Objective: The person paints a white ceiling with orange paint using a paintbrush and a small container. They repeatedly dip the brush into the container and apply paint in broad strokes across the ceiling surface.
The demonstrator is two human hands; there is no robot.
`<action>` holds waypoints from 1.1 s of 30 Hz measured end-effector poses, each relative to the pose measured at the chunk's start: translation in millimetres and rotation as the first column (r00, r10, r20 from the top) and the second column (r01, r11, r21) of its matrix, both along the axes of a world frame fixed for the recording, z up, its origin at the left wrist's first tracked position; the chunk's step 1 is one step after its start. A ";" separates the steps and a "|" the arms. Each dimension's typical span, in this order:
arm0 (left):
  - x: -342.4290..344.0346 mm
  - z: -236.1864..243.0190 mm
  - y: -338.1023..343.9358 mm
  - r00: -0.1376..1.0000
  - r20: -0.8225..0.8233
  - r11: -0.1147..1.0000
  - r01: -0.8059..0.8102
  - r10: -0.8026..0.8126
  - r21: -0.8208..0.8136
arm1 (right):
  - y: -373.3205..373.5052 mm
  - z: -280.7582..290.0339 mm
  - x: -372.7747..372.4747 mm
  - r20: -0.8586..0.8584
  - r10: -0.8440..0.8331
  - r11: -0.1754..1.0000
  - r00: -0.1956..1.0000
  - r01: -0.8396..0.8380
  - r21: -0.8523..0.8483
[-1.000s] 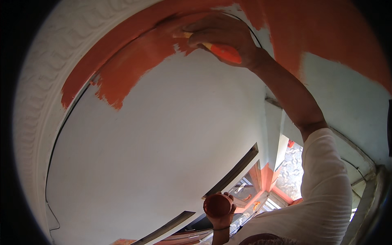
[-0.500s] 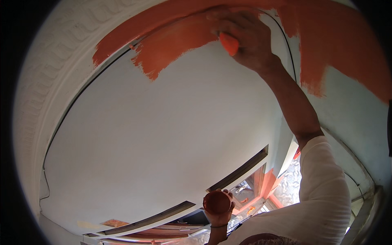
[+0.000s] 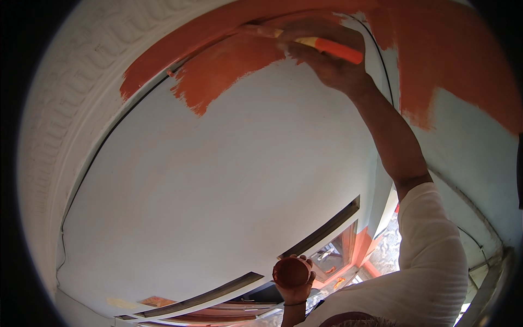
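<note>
At the top of the wall, my right hand (image 3: 343, 73) is closed around a paintbrush (image 3: 339, 50) with a red-orange and yellow handle. Its bristle end, blurred, points left against the orange-painted band under the ceiling edge. Wet-looking orange paint (image 3: 218, 71) ends in a ragged lower edge on the pale wall (image 3: 218, 174). Low in the view, my left hand (image 3: 297, 296) grips a round paint cup (image 3: 291, 272), its open mouth showing a reddish-brown inside. How much paint is in it I cannot tell.
A black cable (image 3: 111, 133) runs along the wall's upper edge, beneath a white moulded cornice (image 3: 81, 82). Dark recessed slots (image 3: 321, 226) and a window (image 3: 333, 253) sit low on the wall. Another partly orange wall (image 3: 452, 60) meets it at the right.
The paintbrush in my right hand has turned, so its handle now lies across the hand, pointing right. My left hand holds the cup in nearly the same place.
</note>
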State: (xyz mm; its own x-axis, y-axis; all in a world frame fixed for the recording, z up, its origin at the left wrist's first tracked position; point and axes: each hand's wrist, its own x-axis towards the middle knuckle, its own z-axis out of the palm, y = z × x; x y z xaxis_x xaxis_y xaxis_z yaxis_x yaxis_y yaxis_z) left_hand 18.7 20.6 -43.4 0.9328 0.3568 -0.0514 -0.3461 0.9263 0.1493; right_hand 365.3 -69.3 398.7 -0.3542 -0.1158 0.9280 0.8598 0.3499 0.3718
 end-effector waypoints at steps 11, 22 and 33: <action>-5.8 -5.7 3.5 0.998 -0.064 0.998 -0.026 0.030 0.063 | -98.8 -37.6 161.8 -0.523 0.055 0.986 0.850 0.037 0.163; 3.9 6.7 -2.1 0.994 -0.109 0.993 0.013 0.000 0.117 | -57.1 -58.6 93.3 -0.193 -0.512 0.815 0.837 0.545 0.197; -4.6 10.5 -3.9 0.999 -0.045 1.000 -0.026 0.026 0.006 | -130.5 -41.5 118.7 -0.483 0.260 0.965 0.836 -0.217 0.144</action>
